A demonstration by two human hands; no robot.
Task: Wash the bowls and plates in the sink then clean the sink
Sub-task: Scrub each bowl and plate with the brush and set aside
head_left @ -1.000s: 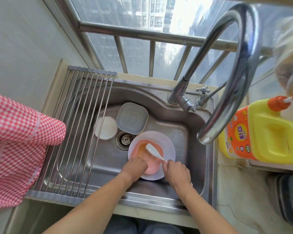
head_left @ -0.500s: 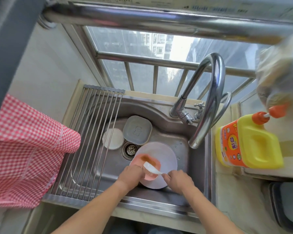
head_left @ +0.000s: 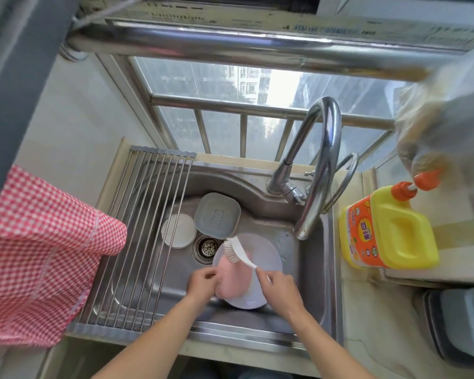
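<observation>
In the steel sink (head_left: 309, 272), at about 5 o'clock from the drain (head_left: 206, 247), a pink bowl (head_left: 234, 277) is held tilted over a pale round plate (head_left: 266, 255) that lies on the sink floor. The left hand (head_left: 203, 280) grips the bowl at its left edge with curled fingers. The right hand (head_left: 281, 287) is closed around the handle of a white dish brush (head_left: 237, 251); the brush head points to 11 o'clock, above the upper rim of the bowl. At 12 o'clock from the drain lies a grey square dish (head_left: 218, 216) with a bear figure, and at 10 o'clock a small white round plate (head_left: 178, 230). A roll-up drying rack (head_left: 137, 236) covers the left part of the sink. The curved tap (head_left: 320, 165) stands at 1 o'clock. A yellow detergent bottle (head_left: 389, 231) stands on the counter at 3 o'clock, and a red checked cloth (head_left: 39, 250) hangs at 9 o'clock.
</observation>
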